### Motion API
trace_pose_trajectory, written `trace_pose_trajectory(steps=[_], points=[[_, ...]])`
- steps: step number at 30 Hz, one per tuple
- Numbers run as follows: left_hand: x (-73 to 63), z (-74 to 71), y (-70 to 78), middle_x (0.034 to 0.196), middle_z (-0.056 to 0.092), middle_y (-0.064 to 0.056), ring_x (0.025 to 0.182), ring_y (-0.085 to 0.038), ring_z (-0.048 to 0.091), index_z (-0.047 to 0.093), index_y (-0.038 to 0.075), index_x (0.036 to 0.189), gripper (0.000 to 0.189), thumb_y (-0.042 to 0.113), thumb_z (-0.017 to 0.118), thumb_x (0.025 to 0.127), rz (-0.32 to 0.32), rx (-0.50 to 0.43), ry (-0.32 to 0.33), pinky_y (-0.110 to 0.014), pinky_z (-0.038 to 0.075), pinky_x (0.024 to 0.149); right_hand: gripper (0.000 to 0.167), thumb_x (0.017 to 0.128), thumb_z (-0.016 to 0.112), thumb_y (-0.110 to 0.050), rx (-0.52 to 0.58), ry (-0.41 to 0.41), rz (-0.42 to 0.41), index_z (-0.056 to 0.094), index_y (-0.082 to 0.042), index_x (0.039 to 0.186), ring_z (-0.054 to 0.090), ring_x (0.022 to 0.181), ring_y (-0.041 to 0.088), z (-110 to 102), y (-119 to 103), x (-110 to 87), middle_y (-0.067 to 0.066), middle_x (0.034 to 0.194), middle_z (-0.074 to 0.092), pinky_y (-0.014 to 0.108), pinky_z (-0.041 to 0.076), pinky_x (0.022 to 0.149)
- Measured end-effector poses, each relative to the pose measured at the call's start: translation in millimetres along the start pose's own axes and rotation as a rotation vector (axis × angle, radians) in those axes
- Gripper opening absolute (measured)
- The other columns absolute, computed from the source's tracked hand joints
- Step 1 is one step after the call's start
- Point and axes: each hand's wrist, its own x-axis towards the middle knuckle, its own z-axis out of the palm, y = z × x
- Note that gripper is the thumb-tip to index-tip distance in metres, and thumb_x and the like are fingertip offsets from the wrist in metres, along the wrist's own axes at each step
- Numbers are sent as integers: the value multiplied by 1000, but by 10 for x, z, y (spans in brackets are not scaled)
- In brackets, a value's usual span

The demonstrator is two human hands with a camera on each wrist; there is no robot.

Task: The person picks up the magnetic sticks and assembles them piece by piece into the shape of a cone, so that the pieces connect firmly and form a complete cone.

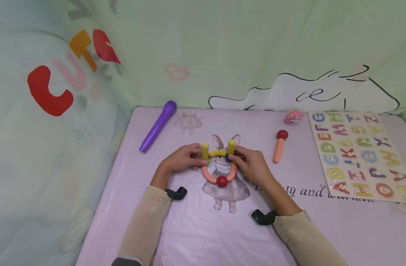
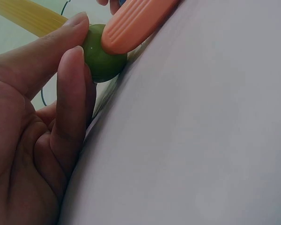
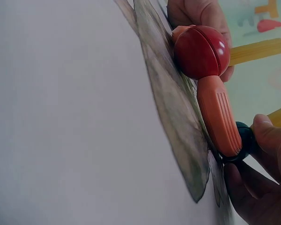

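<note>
A ring of curved toy sticks and balls lies on the printed rabbit; two orange curved sticks point(image 1: 207, 176) meet at a red ball point(image 1: 222, 181), and a yellow curved stick point(image 1: 218, 152) forms the far side. My left hand point(image 1: 185, 158) pinches the green ball point(image 2: 100, 56) at the ring's left. On the other side, my right hand point(image 1: 254, 164) holds the dark blue ball point(image 3: 243, 140) between thumb and fingers. From these two balls rise a left yellow stick point(image 1: 205, 151) and a right yellow stick point(image 1: 231, 147), both upright. Fingertips partly hide both balls.
A purple tube point(image 1: 157, 126) lies at the back left. To the right are an orange stick with a red ball point(image 1: 279, 146), a small pink object point(image 1: 293, 117) and an alphabet board point(image 1: 359, 155). Fabric walls stand behind and left of the table point(image 1: 196, 236).
</note>
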Motion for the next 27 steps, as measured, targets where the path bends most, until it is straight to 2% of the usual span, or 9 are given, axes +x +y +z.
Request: trace_pose_trajectory(steps=[3,7,10,14,23,27], points=[[-2,-2,-5,116,64,-4,78,-15,64,71,8,93,8,14,77,92,6,-7,-4,-27,58,72,30,98,70,-20,-14,0,-33,70,-11,126,71,91,24,10,8,2,11,110,76,44,61,82],[-7,0,-3,115,63,-6,79,-14,64,61,5,85,18,12,76,92,-3,-19,-9,-27,58,71,24,98,71,-20,-34,2,-53,72,-13,121,64,82,18,19,26,2,6,101,76,35,55,74],[-9,-1,4,113,62,-7,78,-13,63,70,7,96,10,12,77,92,-5,-18,-4,-27,58,70,23,98,71,-22,-41,7,-58,72,-14,119,63,80,16,20,43,5,4,99,76,33,54,72],[-13,-8,11,113,62,-5,78,-12,61,76,10,110,19,13,77,91,1,-12,-2,-27,58,70,24,98,71,-22,-43,4,-60,72,-14,120,62,80,16,12,48,8,5,99,76,32,53,72],[-17,-5,-1,119,58,-4,81,-13,61,76,6,112,22,11,77,91,8,17,-43,-27,57,71,26,97,72,-21,-46,-18,-46,72,-15,122,58,78,18,-16,42,-12,5,98,74,28,48,68],[-10,-13,4,119,59,-4,81,-14,60,76,7,113,23,12,78,91,9,28,-32,-27,57,71,33,97,71,-20,-30,-39,-22,69,-13,129,63,85,21,-38,48,-7,8,107,75,36,56,77]])
